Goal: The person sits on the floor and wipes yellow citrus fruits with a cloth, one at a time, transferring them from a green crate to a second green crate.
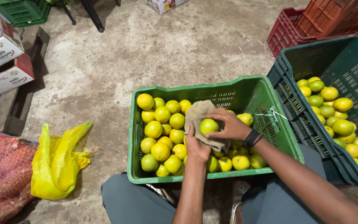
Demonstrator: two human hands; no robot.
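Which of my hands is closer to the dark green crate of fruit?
Right. The right hand grips a fruit just left of the dark green crate; the left hand sits farther left, under the cloth.

Crate (245, 93) of fruit sits right in front between the knees, second crate (344, 62) just to its right, mesh bags (56, 164) left, cardboard boxes (1, 58) further back left.

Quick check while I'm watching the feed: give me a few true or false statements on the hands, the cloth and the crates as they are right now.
1. The right hand holds a green-yellow citrus fruit against a brown cloth. True.
2. The left hand is reaching into the dark green crate. False: it supports the cloth over the light green crate.
3. A yellow mesh bag lies on the floor to the left. True.
4. The dark green crate is empty. False: it holds fruit.
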